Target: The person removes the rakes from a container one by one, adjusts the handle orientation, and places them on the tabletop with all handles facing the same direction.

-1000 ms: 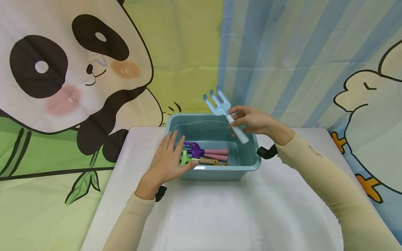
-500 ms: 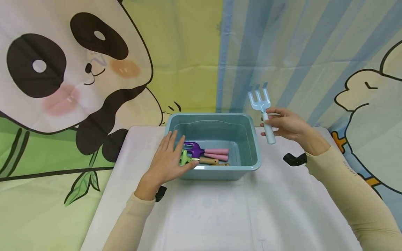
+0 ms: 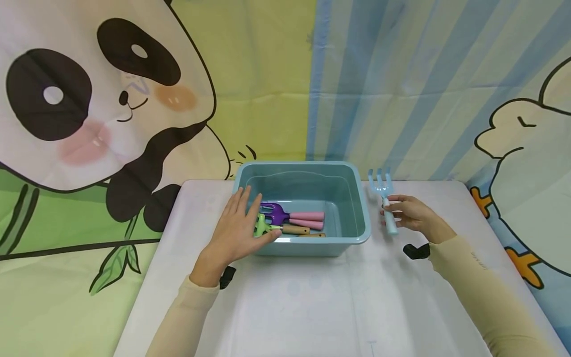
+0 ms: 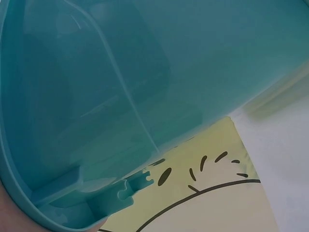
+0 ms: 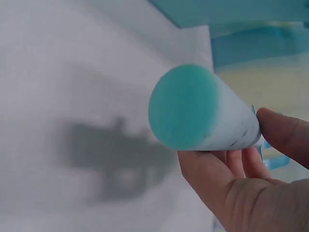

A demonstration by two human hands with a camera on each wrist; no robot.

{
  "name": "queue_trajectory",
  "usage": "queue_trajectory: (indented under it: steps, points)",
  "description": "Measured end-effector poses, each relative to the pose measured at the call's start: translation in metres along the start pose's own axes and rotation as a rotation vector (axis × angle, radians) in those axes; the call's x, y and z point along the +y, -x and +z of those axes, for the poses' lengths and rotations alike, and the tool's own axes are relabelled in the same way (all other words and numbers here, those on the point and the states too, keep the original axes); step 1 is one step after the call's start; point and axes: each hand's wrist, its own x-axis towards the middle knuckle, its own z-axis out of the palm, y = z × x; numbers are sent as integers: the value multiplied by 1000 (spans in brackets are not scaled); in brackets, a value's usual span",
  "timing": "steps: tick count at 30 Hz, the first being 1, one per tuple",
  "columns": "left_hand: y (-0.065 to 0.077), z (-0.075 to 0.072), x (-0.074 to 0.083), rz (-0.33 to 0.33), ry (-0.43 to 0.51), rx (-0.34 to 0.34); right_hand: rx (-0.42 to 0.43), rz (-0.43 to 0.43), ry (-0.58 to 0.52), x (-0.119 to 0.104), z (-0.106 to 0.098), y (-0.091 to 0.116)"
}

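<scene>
In the head view, right of the tub (image 3: 312,240), the right hand (image 3: 412,213) grips a pale-blue, three-pronged fork (image 3: 390,222); the left hand (image 3: 236,230), fingers straight, lies over the tub's left end. Left wrist view: the tub's teal wall (image 4: 145,87). Right wrist view: the fork's handle (image 5: 231,121), whitish, dark-flecked, with a round teal butt (image 5: 183,107).

One left hand (image 3: 234,229), one right hand (image 3: 416,216), two sleeves (image 3: 484,292) and two black clips (image 3: 417,251) show, with one table (image 3: 312,302), one bin (image 3: 308,249) and one blue fork (image 3: 390,223). Inside the bin are two pink handles (image 3: 308,216), two wooden handles (image 3: 296,229), at least one purple head (image 3: 278,213) and at least one green head (image 3: 262,226); overlap hides the heads' exact number.
</scene>
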Motion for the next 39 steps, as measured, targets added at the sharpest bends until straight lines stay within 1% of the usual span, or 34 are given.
queue_trajectory:
  steps: [7,14,16,24,34,39]
  points:
    - [0,1,0,-2,3,10,-5,66,-53,23,-5,-15]
    - [1,1,0,4,2,13,-1,98,-97,35,-5,-23]
    - [1,1,1,2,6,13,11,104,-102,36,-5,-23]
    - [0,1,0,5,4,17,-3,93,-64,34,-9,-26]
    - [1,1,2,-3,9,6,30,87,-22,32,-15,-26]
    - [1,1,2,-2,4,13,41,87,40,28,-15,-24]
